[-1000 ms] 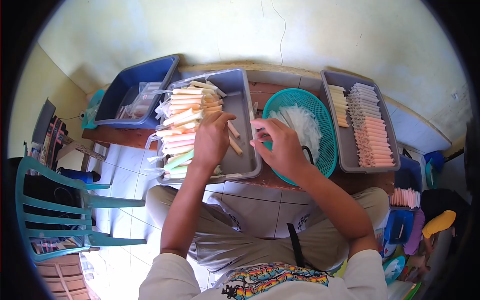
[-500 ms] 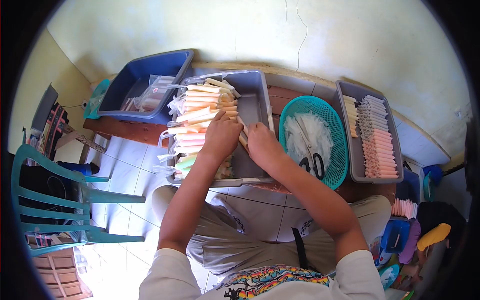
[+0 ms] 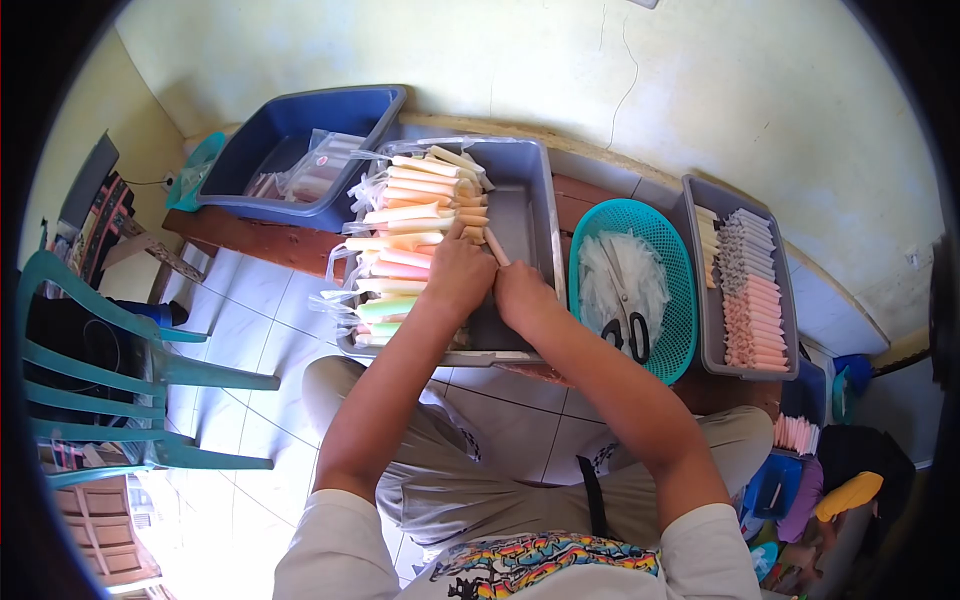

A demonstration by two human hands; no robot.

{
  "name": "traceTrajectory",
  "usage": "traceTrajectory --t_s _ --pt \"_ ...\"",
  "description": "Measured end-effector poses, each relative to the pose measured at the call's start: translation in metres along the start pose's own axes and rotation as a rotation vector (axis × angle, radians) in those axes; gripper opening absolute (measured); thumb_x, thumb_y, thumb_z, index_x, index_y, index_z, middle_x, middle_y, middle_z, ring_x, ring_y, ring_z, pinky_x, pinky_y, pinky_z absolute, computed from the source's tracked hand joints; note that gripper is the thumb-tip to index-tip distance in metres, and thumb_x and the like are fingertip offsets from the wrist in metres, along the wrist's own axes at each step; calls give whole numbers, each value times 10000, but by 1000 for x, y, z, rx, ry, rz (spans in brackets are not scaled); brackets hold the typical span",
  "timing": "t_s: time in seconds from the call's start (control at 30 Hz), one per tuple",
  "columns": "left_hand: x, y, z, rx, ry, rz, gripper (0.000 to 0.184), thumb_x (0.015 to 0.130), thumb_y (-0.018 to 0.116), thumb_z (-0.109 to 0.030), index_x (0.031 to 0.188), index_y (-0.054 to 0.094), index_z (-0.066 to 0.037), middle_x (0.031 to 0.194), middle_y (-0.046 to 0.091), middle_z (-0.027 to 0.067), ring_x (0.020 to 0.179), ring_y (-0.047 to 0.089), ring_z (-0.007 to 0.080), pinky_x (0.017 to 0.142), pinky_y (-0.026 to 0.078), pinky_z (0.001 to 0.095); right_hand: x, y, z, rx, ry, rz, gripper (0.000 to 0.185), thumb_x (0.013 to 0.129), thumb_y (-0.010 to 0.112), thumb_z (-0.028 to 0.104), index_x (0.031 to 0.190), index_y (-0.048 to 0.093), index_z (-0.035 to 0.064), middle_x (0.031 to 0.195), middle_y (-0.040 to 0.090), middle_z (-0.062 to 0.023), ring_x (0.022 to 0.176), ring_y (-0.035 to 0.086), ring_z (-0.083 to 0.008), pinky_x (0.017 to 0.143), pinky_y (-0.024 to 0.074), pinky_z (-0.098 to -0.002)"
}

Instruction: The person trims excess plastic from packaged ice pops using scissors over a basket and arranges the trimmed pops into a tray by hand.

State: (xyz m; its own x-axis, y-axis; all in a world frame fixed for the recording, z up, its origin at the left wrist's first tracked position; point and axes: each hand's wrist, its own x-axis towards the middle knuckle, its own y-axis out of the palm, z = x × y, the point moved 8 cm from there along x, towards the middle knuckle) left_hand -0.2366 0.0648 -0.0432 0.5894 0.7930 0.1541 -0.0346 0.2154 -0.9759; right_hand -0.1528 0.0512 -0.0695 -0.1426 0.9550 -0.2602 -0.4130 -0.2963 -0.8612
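Observation:
Over a grey tub (image 3: 528, 215), my two hands meet around one slim, pale pink filled plastic tube (image 3: 495, 246), shaped like an ice pop. My right hand (image 3: 523, 294) is closed on its lower part. My left hand (image 3: 462, 272) presses against it from the left with bent fingers; its fingertips are partly hidden. Beneath and left of my left hand lie many similar filled tubes (image 3: 420, 188) in stacked rows, cream, orange, pink and green, with loose clear plastic ends hanging over the tub's left side.
Right of the tub stands a turquoise basket (image 3: 683, 300) with clear plastic sleeves (image 3: 640, 275) and black-handled scissors (image 3: 637, 335). Beyond is a grey tray (image 3: 708, 345) of tied tubes. A blue tub (image 3: 300, 105) holds plastic packs. A green chair (image 3: 100, 375) stands left; a person (image 3: 850, 490) is at lower right.
The view has shifted slightly. My hands have drawn closer together, and the pale pink tube now stands up more visibly between them.

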Motion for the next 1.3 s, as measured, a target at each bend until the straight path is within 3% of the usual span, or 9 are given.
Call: traceTrajectory --t_s 0.1,0.37,0.47,0.53,0.63,0.7,0.77,1.03,1.3 --pt "-1 0 0 1 0 -19 215 881 650 -152 766 830 -137 815 798 108 946 780 253 1255 388 462 2 2 -4 26 32 -69 290 1066 543 151 1071 787 -6 1135 768 -264 1100 750 -465 954 612 -574" --pt "-2 -8 0 -3 -14 -81 201 880 660 -139 774 831 -140 826 799 107 976 776 249 1259 394 455 0 4 -11 100 74 -92 325 1057 561 209 1071 764 -44 1116 757 -311 1090 751 -483 956 605 -579" --pt "1 -8 6 -36 -55 -14 175 868 663 -103 893 835 -121 878 804 117 983 777 261 1251 416 442 -1 1 -5 28 -15 -93 255 1000 634 158 1068 761 -53 1094 754 -312 1068 751 -495 955 606 -573" --pt "0 -23 14 -211 -110 -143 258 845 663 -37 1047 815 -90 962 804 139 1023 767 295 1235 443 443 -5 -3 3 -74 -109 -84 219 958 685 120 1064 759 -57 1084 750 -308 1049 752 -501 949 609 -569" --pt "-6 -39 20 -303 -82 -401 216 851 692 -39 1028 810 -79 889 778 142 988 758 300 1168 486 420 -10 -10 10 -96 -206 -146 220 860 768 52 1045 750 -66 1073 729 -302 1013 745 -486 935 610 -558" --pt "-6 -37 22 -338 -81 -381 271 847 673 -1 1077 801 -66 967 783 148 1033 747 324 1161 497 444 -14 -18 12 -85 -250 -238 252 826 795 46 1044 734 -68 1062 706 -295 985 727 -471 916 612 -540" --pt "-5 -39 23 -376 -83 -358 328 843 654 38 1126 792 -53 1045 787 153 1078 737 347 1153 509 469 -19 -26 13 -99 -285 -277 270 831 798 53 1057 724 -75 1066 708 -285 977 738 -457 897 623 -520" --pt "-16 -78 28 -484 -143 -602 146 936 758 -92 1069 790 -41 1049 770 143 1030 738 357 956 579 463 -43 -67 -2 37 -345 -390 272 865 791 41 1095 686 -57 1083 693 -272 1030 707 -438 913 595 -506" --pt "-10 -108 9 -686 -95 -665 180 891 806 -51 1068 781 -27 1041 768 124 992 746 352 862 604 456 -78 -105 -25 238 -401 -471 210 916 760 25 1101 671 -19 1081 669 -230 1004 671 -452 908 541 -537"
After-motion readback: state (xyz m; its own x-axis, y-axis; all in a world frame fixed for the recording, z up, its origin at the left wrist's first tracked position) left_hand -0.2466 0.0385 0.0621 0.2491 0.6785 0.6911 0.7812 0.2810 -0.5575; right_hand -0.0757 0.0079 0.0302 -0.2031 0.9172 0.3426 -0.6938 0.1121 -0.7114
